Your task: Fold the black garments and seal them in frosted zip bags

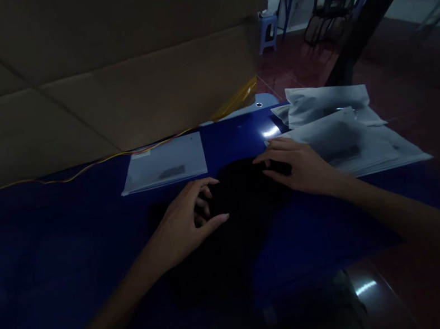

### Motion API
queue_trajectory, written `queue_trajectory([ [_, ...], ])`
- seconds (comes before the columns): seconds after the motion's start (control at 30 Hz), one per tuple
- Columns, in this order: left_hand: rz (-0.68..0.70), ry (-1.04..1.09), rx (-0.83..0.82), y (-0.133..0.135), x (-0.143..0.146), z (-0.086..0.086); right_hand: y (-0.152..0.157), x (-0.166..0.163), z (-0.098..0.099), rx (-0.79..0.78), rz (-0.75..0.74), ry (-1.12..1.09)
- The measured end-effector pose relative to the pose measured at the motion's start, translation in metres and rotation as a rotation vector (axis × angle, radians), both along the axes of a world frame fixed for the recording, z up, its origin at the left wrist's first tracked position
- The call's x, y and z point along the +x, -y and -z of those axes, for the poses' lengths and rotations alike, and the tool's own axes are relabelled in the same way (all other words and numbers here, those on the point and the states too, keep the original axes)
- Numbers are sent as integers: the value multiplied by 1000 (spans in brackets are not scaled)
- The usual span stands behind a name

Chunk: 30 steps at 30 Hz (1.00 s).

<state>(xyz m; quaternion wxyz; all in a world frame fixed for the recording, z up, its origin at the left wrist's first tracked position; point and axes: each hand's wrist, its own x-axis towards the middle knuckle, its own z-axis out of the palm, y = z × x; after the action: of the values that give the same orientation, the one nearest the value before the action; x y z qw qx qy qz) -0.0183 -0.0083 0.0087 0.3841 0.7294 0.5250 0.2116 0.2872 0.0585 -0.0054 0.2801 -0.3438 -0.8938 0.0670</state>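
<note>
A very dark black piece, apparently cloth (242,194), lies on the blue table (320,226) in front of me; its outline and folds are hard to make out in the dim light. My left hand (188,212) is at its left side, thumb and forefinger spread apart with the other fingers curled. On the far right part of the black cloth, my right hand (299,164) has its thumb and fingertips drawn close together on the dark material. Whether the left fingertips touch the cloth cannot be told.
A pale plastic bag (168,162) lies flat beyond my left hand. Several similar bags (352,141) are piled by my right hand. A large cardboard sheet (124,79) stands behind the table, with a thin yellow-red wire (88,166) along its foot. A chair (338,2) stands farther back.
</note>
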Motion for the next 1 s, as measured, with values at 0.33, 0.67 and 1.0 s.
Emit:
queue_trajectory([
  [0.33,233,49,-152,-4,-10,-16,9,-2,-13,-234,-169,-108],
  [0.67,275,-285,142,-13,-18,-3,10,8,-33,-676,-625,-72],
  [1.0,466,-547,264,-3,-14,3,11,-7,0,-122,-206,57],
])
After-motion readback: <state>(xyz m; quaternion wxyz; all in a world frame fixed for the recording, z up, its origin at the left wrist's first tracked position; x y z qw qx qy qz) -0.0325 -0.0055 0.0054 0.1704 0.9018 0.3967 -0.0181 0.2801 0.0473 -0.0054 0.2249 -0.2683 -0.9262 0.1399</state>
